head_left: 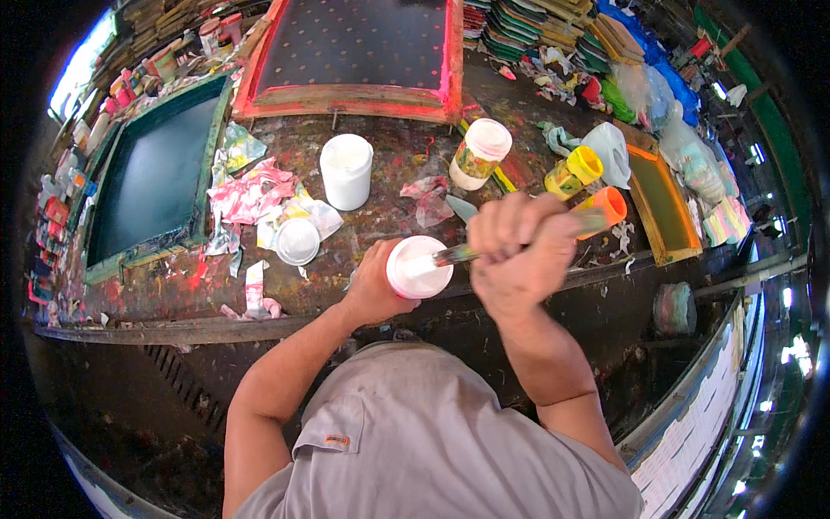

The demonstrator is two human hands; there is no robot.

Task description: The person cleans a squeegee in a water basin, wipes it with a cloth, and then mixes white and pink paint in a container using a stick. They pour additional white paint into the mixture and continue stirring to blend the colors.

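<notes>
My left hand [373, 282] is wrapped round a white jar [424, 290] at the table's front edge, with white paint inside. A paint-stained stirring stick [453, 254] reaches into the jar, its lower end covered in white. Its handle is gripped by my right hand [523, 246], slightly blurred, to the right of the jar. Beyond the left hand stands a larger white tub [347, 173], and a round white lid [297, 242] lies on rags to its left. A smeared jar with white contents at its top [481, 154] stands farther back.
A yellow jar [574, 172] and an orange jar [603, 210] lie tilted near my right hand. Framed printing screens stand at left [154, 173], back [350, 99] and right [661, 201]. Stained rags [252, 192] and plastic bags [609, 154] lie about the paint-spattered table [393, 212].
</notes>
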